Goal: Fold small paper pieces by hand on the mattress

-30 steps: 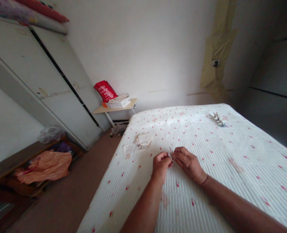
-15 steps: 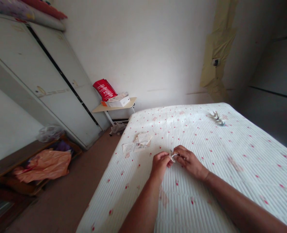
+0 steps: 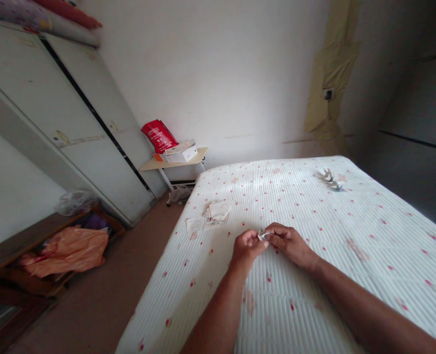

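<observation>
The white strip (image 3: 264, 236) is pinched by left hand (image 3: 246, 246) and right hand (image 3: 288, 244); the left thumb (image 3: 261, 245) is now stretched further toward three o'clock, so handling seems unfinished.

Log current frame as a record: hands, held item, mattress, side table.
left hand: pinching small white piece
right hand: fingers on the same piece
held item: too small to identify
mattress: printed paper slips forward-left of left hand; crumpled white pieces at far right
side table: red bag, white box
</observation>
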The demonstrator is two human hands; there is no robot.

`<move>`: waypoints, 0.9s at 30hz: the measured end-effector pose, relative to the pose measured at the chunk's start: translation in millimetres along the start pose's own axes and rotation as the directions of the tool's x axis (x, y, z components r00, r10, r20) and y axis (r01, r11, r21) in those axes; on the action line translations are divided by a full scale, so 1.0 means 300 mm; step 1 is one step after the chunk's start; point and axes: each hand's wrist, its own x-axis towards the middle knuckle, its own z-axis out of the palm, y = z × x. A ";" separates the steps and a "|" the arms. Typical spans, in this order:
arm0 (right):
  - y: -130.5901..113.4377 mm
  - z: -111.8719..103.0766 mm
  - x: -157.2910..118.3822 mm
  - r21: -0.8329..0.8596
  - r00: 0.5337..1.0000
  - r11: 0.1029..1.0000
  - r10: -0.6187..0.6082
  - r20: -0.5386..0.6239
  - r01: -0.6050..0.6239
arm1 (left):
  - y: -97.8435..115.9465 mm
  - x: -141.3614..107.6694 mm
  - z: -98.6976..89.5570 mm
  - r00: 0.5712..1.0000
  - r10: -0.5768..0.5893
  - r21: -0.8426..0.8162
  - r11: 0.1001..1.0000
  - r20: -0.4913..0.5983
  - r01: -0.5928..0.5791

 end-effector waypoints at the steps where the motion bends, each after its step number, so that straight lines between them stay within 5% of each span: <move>1: 0.000 -0.001 0.001 0.007 1.000 1.000 0.000 -0.007 0.000 | -0.004 0.001 0.000 1.000 0.013 -0.008 1.000 0.021 -0.013; 15: -0.007 0.008 -0.001 -0.083 0.995 0.992 -0.094 -0.031 0.091 | -0.020 0.008 -0.001 0.998 0.045 0.126 0.991 -0.046 -0.038; 27: 0.000 0.014 0.000 0.024 0.994 0.994 0.104 -0.020 -0.103 | -0.040 0.008 0.008 0.991 0.078 0.254 0.966 -0.113 -0.047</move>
